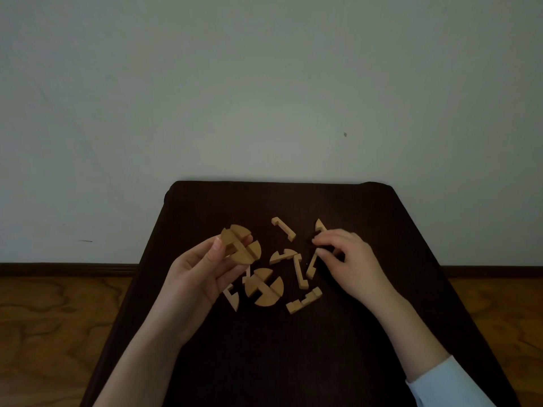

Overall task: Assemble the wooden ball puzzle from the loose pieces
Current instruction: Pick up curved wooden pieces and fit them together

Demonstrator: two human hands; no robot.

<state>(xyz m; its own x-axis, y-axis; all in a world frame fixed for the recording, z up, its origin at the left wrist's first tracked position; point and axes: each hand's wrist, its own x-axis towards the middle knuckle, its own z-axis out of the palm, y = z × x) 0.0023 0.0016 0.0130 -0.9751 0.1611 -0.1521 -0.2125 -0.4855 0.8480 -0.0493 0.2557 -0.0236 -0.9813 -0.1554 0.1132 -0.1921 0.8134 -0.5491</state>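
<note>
- On dark table (293, 348): loose pieces, second disc (264, 286) flat at centre.
- Left hand (197, 274) grips slotted disc (241, 245), raised.
- Right hand (343, 254) pinches thin piece (312, 265) on the table.
- Early step; next likely lift piece, align with disc slot.

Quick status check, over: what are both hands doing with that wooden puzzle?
Left hand holds a slotted disc piece up. Right hand pinches a thin piece on the dark table. Other pieces loose. Nothing in the way.
</note>
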